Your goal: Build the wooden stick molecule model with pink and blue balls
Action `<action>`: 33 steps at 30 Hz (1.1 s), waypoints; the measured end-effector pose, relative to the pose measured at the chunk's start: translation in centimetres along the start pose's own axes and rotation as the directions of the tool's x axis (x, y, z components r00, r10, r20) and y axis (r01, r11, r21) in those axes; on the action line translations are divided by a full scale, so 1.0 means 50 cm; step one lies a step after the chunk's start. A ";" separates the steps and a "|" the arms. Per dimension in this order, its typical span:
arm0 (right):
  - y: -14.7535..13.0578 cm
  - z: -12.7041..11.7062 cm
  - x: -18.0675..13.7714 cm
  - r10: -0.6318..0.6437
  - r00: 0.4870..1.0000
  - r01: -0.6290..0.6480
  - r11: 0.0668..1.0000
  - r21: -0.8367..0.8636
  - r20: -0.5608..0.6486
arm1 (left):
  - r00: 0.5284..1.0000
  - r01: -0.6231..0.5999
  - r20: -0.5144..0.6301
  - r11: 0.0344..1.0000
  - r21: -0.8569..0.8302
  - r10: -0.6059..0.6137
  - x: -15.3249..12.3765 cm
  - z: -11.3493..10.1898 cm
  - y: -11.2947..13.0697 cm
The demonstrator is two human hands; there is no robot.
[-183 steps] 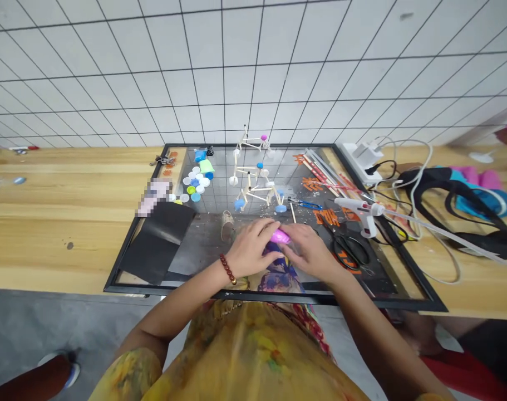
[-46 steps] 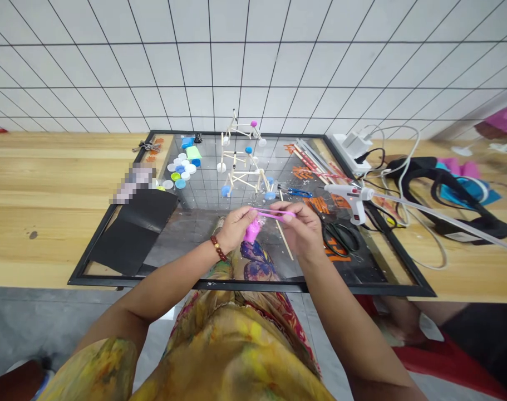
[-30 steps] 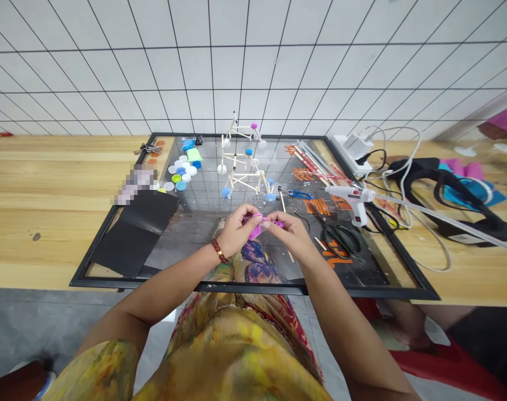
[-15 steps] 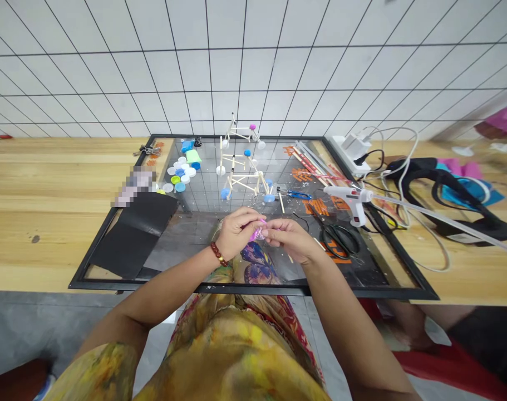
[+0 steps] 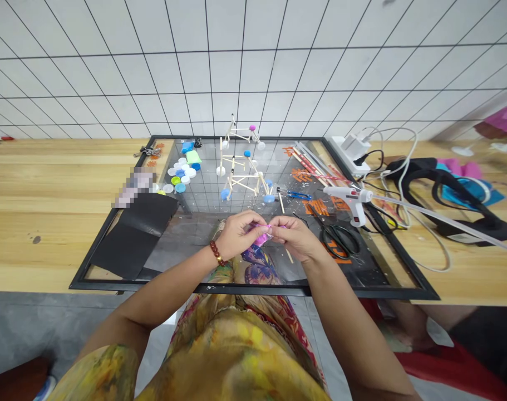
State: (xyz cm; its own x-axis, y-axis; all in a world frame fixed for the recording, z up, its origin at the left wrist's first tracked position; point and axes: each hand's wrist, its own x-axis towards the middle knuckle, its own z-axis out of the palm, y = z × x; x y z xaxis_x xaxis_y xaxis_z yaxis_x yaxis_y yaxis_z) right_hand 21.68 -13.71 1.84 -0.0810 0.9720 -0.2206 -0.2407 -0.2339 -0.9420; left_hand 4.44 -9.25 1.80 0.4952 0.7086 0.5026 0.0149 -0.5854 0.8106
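My left hand, with a beaded bracelet at the wrist, is closed on a small clear plastic packet of pink clay. Thumb and fingers of my right hand pinch the packet's upper right edge, close against the left fingertips. A bit of pink shows by the right fingers; the rest is hidden. Beyond the hands stand small stick models with white and blue round caps as wheels. A thin wooden stick and a blue-handled tool lie just ahead of my right hand.
Black-handled scissors and a white glue gun lie to the right, near a power strip with cables. Left are bottle caps and black sheets. The black-framed glass board carries most things. Another person's leg shows lower right.
Both hands have shifted slightly toward me, and the fingers have changed position on the packet. More of the pink clay and clear plastic shows below the fingers. The models have not moved.
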 end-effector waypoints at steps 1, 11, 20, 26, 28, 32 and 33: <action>0.000 0.000 0.000 0.000 1.000 0.000 1.000 0.001 -0.003 | 1.000 -0.002 0.024 1.000 -0.007 0.002 0.002 -0.003 0.002; 0.007 0.014 0.004 -0.209 0.964 0.191 0.974 -0.122 -0.166 | 0.999 0.016 0.026 0.993 0.121 -0.019 0.001 -0.006 -0.012; 0.006 0.027 -0.003 -0.331 0.936 0.266 0.889 -0.374 -0.121 | 0.929 0.369 -0.057 0.928 0.052 -0.366 0.013 -0.009 0.012; 0.003 0.035 -0.007 -0.406 0.914 0.353 0.819 -0.453 -0.022 | 0.863 0.499 -0.007 0.856 -0.132 -0.505 0.018 -0.018 0.004; 0.004 0.038 -0.006 -0.388 0.921 0.335 0.835 -0.438 -0.035 | 0.864 0.502 0.037 0.853 -0.141 -0.503 0.017 -0.017 -0.007; 0.007 0.036 -0.001 -0.282 0.950 0.240 0.935 -0.259 -0.136 | 0.886 0.464 0.076 0.865 -0.191 -0.458 0.017 -0.013 -0.019; 0.007 0.034 0.000 -0.261 0.952 0.226 0.951 -0.210 -0.159 | 0.897 0.441 0.094 0.872 -0.210 -0.431 0.017 -0.014 -0.018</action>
State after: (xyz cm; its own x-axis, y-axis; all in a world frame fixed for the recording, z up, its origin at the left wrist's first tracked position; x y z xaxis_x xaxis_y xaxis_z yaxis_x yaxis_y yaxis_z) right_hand 19.95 -13.81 1.95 0.1396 0.9902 -0.0044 -0.0439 0.0018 -0.9990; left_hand 4.27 -7.84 1.70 0.5199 0.8511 0.0730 0.0488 -0.1148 0.9922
